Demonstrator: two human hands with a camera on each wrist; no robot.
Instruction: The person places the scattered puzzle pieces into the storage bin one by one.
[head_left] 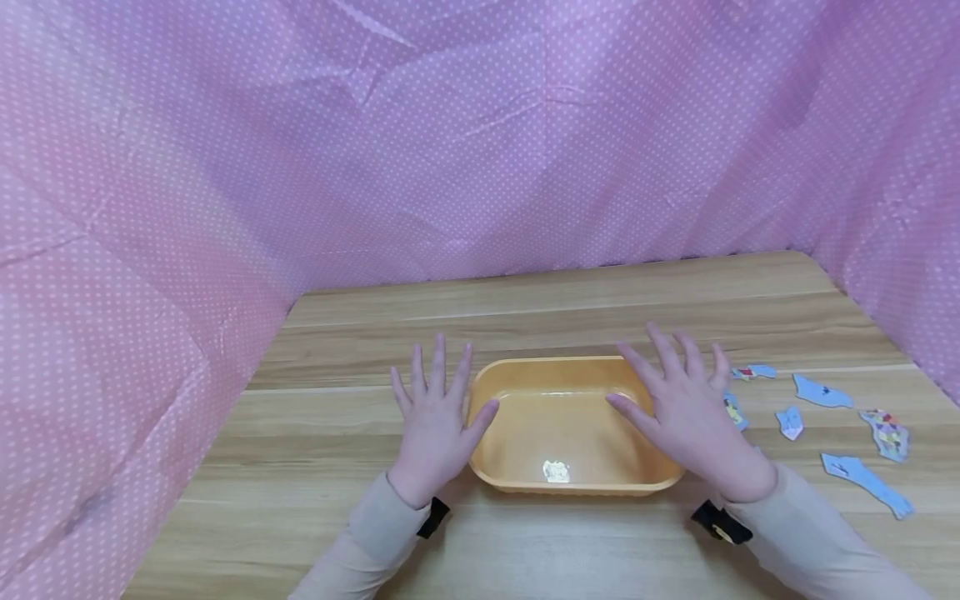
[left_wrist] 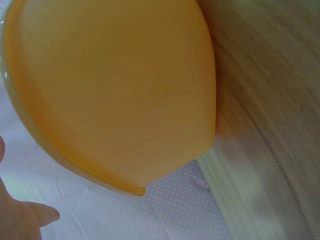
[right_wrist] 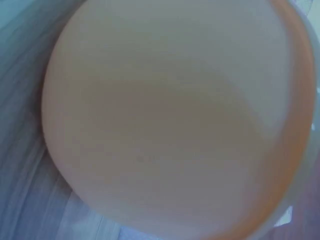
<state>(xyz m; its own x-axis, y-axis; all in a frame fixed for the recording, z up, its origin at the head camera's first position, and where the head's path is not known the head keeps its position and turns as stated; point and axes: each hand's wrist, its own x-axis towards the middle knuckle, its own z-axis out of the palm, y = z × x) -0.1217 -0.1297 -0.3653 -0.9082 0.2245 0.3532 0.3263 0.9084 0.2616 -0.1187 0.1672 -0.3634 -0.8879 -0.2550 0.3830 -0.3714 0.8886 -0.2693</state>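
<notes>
Holding nothing, the left grip [head_left: 437, 427] and right grip [head_left: 688, 412] have fingers spread apart. The orange tray [head_left: 555, 433] sits between and partly under them, maybe so both can reach it. Flat blue pieces [head_left: 823, 392] lie on the bench [head_left: 300, 500] beside the right grip, perhaps leaving the tray room.

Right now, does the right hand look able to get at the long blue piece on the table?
Probably yes: the right hand, spread and seemingly empty, is over the right end of the orange tub, and the long blue piece lies uncovered on the table off to its right.
</notes>
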